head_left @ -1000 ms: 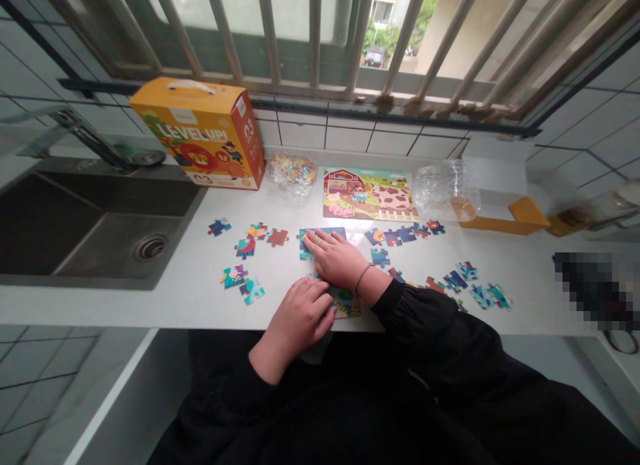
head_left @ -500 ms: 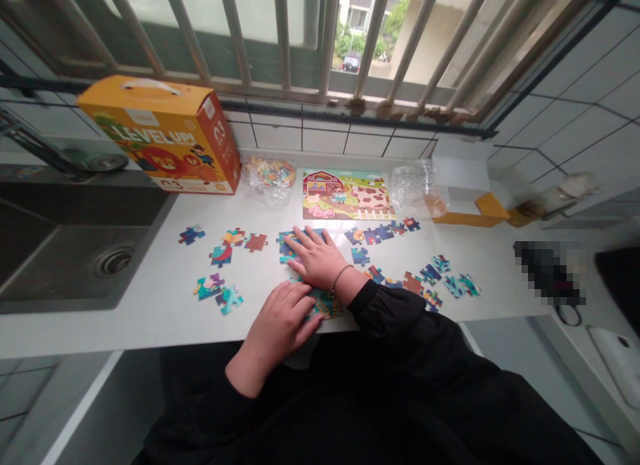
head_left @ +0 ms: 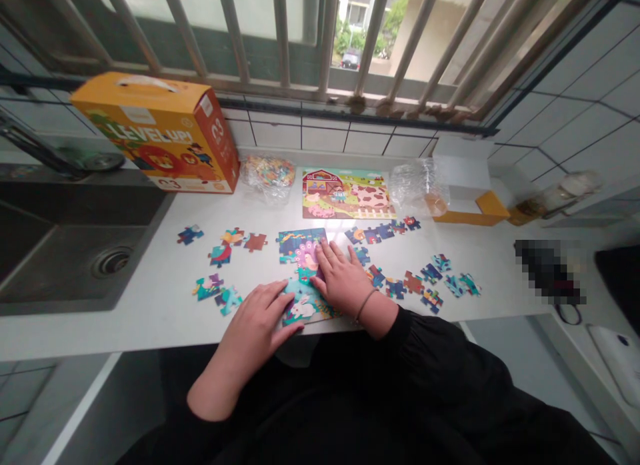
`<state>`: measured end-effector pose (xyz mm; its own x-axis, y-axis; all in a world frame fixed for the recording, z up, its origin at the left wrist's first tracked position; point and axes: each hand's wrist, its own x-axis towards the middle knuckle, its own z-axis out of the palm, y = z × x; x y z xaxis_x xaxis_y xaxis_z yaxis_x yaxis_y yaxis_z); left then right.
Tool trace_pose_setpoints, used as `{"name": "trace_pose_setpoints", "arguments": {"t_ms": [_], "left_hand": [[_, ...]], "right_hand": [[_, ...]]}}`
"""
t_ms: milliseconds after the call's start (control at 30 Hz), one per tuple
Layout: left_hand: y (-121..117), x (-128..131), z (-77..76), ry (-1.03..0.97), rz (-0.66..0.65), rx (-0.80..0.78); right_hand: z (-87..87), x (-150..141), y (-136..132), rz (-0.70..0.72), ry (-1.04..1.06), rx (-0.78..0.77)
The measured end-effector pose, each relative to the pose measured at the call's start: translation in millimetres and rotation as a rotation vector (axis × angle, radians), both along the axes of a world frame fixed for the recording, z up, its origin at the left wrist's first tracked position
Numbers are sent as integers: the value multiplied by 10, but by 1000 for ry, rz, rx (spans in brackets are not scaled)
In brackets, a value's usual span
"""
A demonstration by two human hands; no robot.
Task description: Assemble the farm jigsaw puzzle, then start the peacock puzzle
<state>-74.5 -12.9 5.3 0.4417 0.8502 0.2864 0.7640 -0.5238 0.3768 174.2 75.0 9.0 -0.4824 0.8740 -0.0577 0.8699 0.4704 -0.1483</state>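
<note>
A partly joined jigsaw puzzle (head_left: 303, 246) lies on the white counter in front of me, showing a pink-purple peacock and a white rabbit. My right hand (head_left: 343, 276) rests flat on its right side, fingers stretched out, covering part of the picture. At the lower left edge, my left hand (head_left: 260, 316) lies with its fingers extended and touching the puzzle. Loose puzzle pieces (head_left: 221, 254) are scattered to the left. On the right more loose pieces (head_left: 413, 282) lie beside my right hand, and a row of pieces (head_left: 373, 236) sits above it.
A farm picture card (head_left: 349, 194) lies behind the puzzle. An orange box (head_left: 160, 135), a bag of pieces (head_left: 269, 175), crumpled clear plastic (head_left: 417, 185) and an opened box (head_left: 465, 192) stand along the wall. The sink (head_left: 145, 252) opens at the left.
My right hand has slid right and down, uncovering the peacock. My left hand has moved left and down, and the rabbit now shows.
</note>
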Motion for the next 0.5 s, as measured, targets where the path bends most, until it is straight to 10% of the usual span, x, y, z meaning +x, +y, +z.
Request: {"name": "trace_pose_setpoints", "arguments": {"t_ms": [500], "left_hand": [[109, -129, -95, -40, -84, -7]], "right_hand": [[33, 746, -1008, 138, 88, 73]]}}
